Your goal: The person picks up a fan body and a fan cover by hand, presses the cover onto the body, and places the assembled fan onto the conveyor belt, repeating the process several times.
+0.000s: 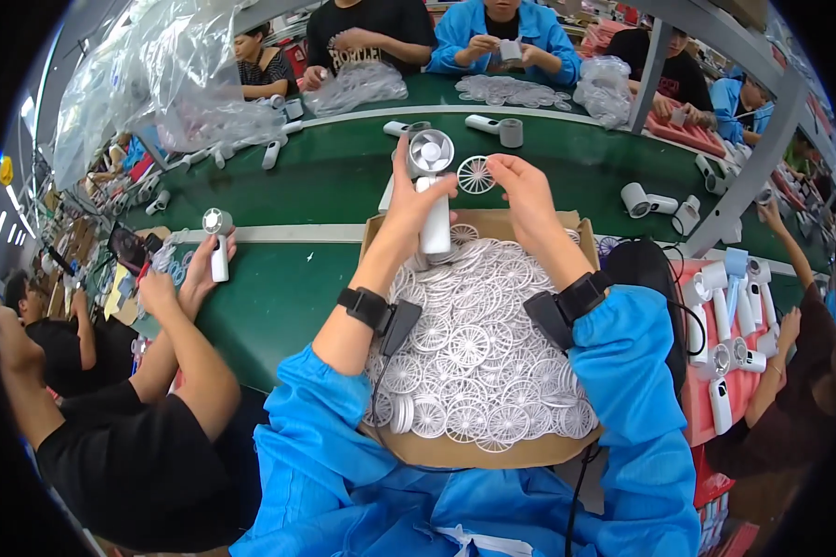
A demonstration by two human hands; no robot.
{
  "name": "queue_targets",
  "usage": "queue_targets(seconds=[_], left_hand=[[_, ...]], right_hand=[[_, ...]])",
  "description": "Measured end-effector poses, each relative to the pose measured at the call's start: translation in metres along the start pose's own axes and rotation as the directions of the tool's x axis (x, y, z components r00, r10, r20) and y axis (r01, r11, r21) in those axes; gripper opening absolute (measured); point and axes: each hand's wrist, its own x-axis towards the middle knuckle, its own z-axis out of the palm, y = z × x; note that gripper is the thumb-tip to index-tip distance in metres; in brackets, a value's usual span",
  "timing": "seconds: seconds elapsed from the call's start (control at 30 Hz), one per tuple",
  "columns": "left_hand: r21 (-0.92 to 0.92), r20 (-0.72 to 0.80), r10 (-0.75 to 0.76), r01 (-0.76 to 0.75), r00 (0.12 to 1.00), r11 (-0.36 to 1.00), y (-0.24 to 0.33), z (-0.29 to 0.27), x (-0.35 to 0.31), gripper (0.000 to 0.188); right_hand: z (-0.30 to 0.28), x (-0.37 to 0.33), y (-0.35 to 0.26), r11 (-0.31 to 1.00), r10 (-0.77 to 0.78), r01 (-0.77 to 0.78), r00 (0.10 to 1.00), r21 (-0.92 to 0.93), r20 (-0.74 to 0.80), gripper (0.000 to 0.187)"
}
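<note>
My left hand (407, 200) is wrapped round the white handle of a handheld fan (436, 218), held upright with its bare blades facing me. To its right, my right hand (527, 193) pinches the rim of a white round fan grille (476, 174) with thin spokes. The grille is apart from the fan head, a short way to its right. Below both hands a cardboard box (474, 453) holds a heap of the same white grilles (478, 343). Black straps with small devices sit on both my wrists.
A green conveyor belt (325, 167) runs across ahead, carrying several white fans (508, 132). A grey metal post (762, 139) rises at the right, near a pink tray (701, 371) of fans. A co-worker at the left holds another fan (218, 243). Plastic bags (358, 88) lie across the belt.
</note>
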Motion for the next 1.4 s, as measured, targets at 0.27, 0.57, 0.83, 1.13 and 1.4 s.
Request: queue_targets(seconds=[0.27,0.57,0.83,1.13,1.4], left_hand=[[0.048,-0.001,0.305,-0.304,0.952,0.951,0.006,0.014,-0.006,0.1],[0.06,0.01,0.409,-0.409,0.912,0.911,0.001,0.013,-0.006,0.098],[0.131,-0.007,0.396,-0.391,0.918,0.911,0.003,0.011,-0.004,0.096],[0.016,-0.068,0.356,-0.356,0.932,0.934,0.0,0.016,-0.005,0.089],[0.108,-0.004,0.323,-0.321,0.946,0.941,-0.023,0.021,-0.003,0.085]], right_hand=[[0.003,-0.007,-0.009,0.993,-0.103,0.09,0.978,0.081,0.184,0.022],[-0.005,-0.002,-0.003,0.997,-0.037,0.021,0.971,0.073,0.236,0.02],[-0.011,-0.001,-0.001,0.996,-0.083,0.086,0.948,0.006,0.307,0.026],[-0.012,-0.009,-0.008,0.869,0.08,-0.283,0.89,0.406,0.449,0.033],[0.019,-0.024,-0.018,0.393,-0.658,0.533,0.732,-0.749,0.176,0.034]])
